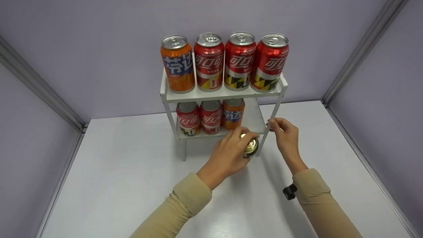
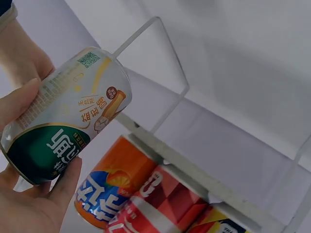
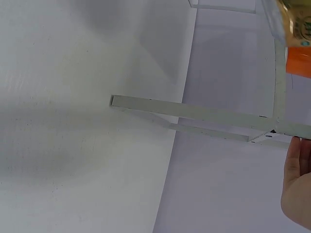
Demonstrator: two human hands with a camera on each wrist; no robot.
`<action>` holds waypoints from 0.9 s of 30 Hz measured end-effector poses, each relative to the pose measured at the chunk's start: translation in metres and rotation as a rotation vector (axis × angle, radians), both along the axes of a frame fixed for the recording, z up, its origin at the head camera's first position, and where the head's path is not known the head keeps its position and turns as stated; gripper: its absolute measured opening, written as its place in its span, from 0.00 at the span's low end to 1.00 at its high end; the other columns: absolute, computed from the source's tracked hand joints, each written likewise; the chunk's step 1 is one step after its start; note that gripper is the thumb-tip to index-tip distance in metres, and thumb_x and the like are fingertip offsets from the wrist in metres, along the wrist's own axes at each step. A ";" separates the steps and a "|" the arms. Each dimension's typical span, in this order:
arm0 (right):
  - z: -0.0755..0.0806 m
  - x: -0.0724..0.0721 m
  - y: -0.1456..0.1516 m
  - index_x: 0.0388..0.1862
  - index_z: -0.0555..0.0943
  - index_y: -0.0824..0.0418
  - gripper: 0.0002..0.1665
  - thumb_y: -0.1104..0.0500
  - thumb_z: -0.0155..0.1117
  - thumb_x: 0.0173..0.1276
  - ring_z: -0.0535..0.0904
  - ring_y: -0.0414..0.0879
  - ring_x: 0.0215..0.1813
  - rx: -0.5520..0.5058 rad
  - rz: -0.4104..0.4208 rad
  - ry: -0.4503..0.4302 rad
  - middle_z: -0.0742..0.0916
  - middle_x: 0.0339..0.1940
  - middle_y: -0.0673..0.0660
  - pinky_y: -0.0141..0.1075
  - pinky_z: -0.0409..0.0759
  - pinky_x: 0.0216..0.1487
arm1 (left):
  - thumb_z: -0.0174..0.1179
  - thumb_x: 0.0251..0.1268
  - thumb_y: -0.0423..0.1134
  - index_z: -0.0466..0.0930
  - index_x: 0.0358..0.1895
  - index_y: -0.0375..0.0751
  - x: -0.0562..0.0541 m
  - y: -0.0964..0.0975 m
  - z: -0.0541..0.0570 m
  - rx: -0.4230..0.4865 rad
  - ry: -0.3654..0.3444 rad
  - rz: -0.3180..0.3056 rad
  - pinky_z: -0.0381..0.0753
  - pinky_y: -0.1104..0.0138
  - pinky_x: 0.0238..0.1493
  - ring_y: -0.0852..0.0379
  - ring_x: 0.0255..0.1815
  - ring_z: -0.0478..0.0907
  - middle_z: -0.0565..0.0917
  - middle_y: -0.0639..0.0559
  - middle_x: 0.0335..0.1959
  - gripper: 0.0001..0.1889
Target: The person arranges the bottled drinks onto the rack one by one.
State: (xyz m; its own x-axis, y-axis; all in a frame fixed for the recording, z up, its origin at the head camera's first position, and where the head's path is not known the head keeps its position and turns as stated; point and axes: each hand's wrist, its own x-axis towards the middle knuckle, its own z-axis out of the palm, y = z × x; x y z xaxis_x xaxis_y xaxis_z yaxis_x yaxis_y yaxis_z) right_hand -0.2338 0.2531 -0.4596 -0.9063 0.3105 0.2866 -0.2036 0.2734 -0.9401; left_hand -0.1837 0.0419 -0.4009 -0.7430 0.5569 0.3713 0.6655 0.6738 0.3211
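In the head view my left hand (image 1: 228,153) grips a can (image 1: 251,147) with a gold top, in front of the lower shelf's right part. The left wrist view shows that can (image 2: 68,114) is white and green, with fingers and thumb around it. My right hand (image 1: 287,137) pinches the right front post of the white two-tier rack (image 1: 223,96), near the lower shelf's level. In the right wrist view the fingertips (image 3: 295,145) are against that post. On the lower shelf stand two red cola cans (image 1: 211,117) and an orange soda can (image 1: 233,114).
The top shelf carries an orange soda can (image 1: 178,66) at the left and three red cola cans (image 1: 240,61) beside it. The rack stands on a white table (image 1: 125,172) near the back wall (image 1: 109,59). Panels rise at both sides.
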 end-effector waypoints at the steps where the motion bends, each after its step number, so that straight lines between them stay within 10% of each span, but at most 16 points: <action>1: 0.000 0.000 0.000 0.44 0.84 0.72 0.14 0.60 0.64 0.72 0.84 0.36 0.36 -0.001 -0.004 -0.002 0.88 0.37 0.58 0.29 0.80 0.48 | 0.75 0.52 0.39 0.74 0.62 0.53 -0.001 0.002 0.003 0.003 0.023 -0.007 0.81 0.58 0.50 0.52 0.56 0.76 0.74 0.50 0.57 0.31; 27: 0.021 0.012 -0.009 0.45 0.81 0.77 0.13 0.64 0.61 0.73 0.85 0.50 0.42 0.029 0.001 -0.013 0.87 0.38 0.62 0.42 0.81 0.51 | 0.74 0.54 0.38 0.77 0.57 0.50 -0.048 0.034 0.029 0.006 0.304 0.035 0.77 0.62 0.55 0.51 0.51 0.78 0.79 0.49 0.53 0.26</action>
